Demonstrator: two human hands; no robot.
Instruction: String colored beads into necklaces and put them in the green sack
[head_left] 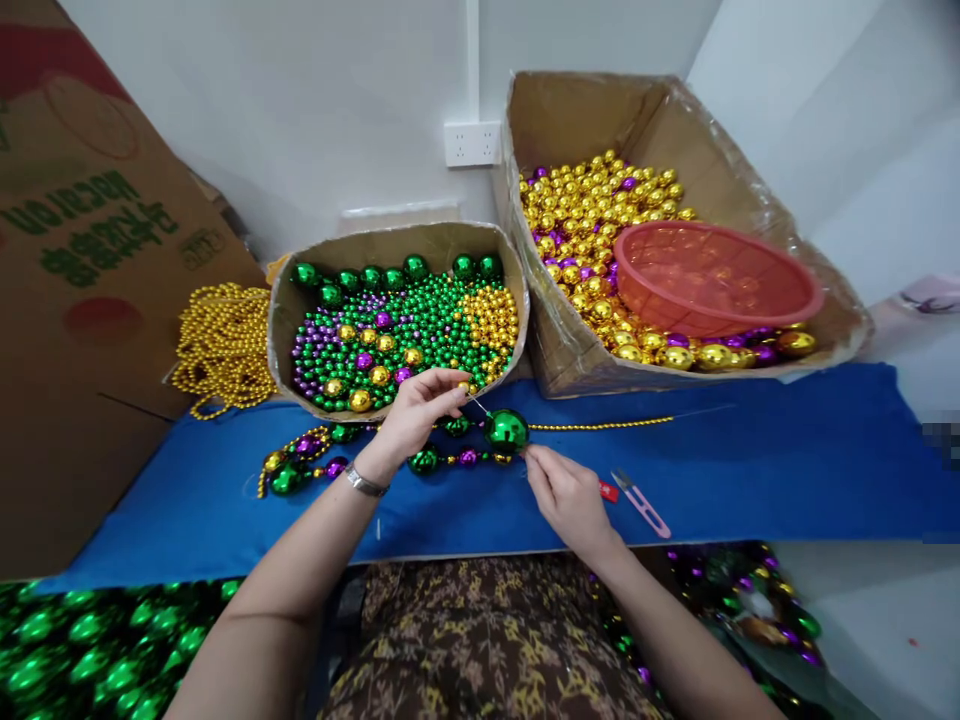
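Note:
A large shiny green ball bead (pixel 506 431) hangs between my hands above the blue-covered table. My left hand (pixel 424 408), wearing a metal watch band, pinches a thin pale string that runs to the ball's upper left; a small gold bead is by the fingertips. My right hand (pixel 566 497) is closed in a pinch at the ball's lower right edge, and what its fingertips hold is hidden. Below and left lies a strung bead garland (pixel 467 457) of green, purple and gold. A string of small gold beads (pixel 607 425) stretches rightward behind the ball.
An open carton (pixel 279 345) of mixed beads stands just beyond my hands. Behind it right, a larger carton (pixel 577 375) holds gold and purple balls and a red basket (pixel 720 310). Pink thread snips (pixel 641 503) lie on the table (pixel 787 470). Gold bead strands (pixel 225 345) pile at left.

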